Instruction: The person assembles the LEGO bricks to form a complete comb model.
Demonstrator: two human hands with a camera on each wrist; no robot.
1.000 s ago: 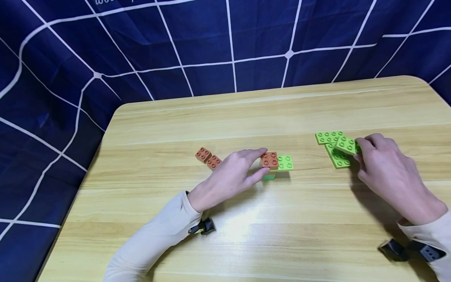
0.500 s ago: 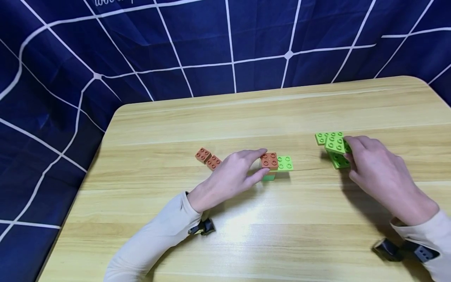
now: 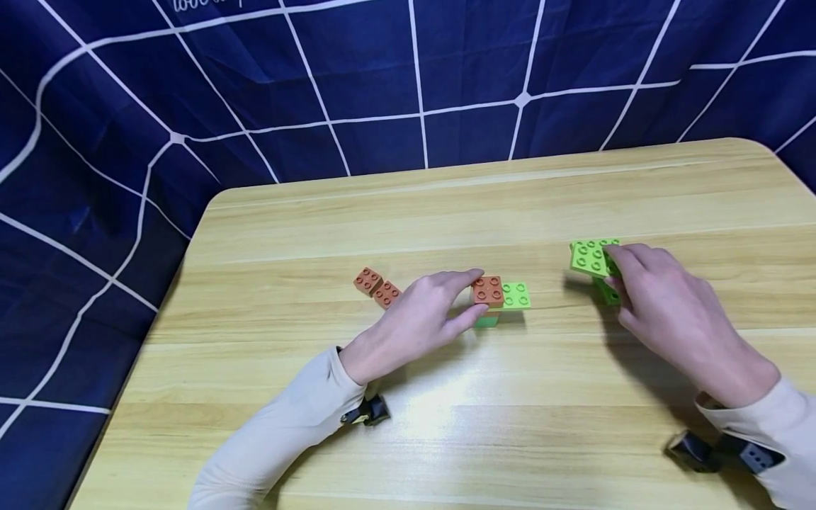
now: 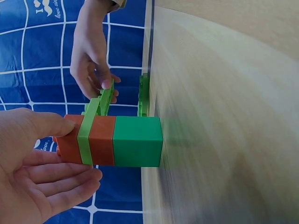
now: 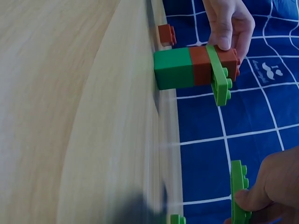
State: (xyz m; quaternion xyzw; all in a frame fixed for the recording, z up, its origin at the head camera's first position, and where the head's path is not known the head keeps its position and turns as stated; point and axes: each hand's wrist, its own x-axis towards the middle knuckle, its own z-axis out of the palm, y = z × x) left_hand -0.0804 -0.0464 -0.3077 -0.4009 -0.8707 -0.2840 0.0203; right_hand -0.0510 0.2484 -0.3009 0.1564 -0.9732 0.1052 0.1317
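My left hand [image 3: 417,306] grips the top orange brick [image 3: 487,290] of a small stack between thumb and fingers. Under that brick lies a light green studded plate [image 3: 517,296], which juts out to the right. Below it come a second orange brick [image 4: 101,140] and a darker green block [image 4: 138,141] at the base, standing upright on the table. Off to the right, my right hand [image 3: 676,319] pinches another light green plate [image 3: 588,258] by its right end. This plate is raised and overlaps two light green plates on the table; part of one plate [image 3: 610,292] shows beneath it.
Two loose orange bricks, a farther one [image 3: 367,280] and a nearer one [image 3: 386,293], lie left of the stack by the left hand. The wooden table [image 3: 446,439] ends at a dark blue cloth [image 3: 357,78] with white lines behind and at the left.
The right hand has moved left with its light green plate, which has turned and lifted over the plates beneath. My left hand and the stack have stayed in place.
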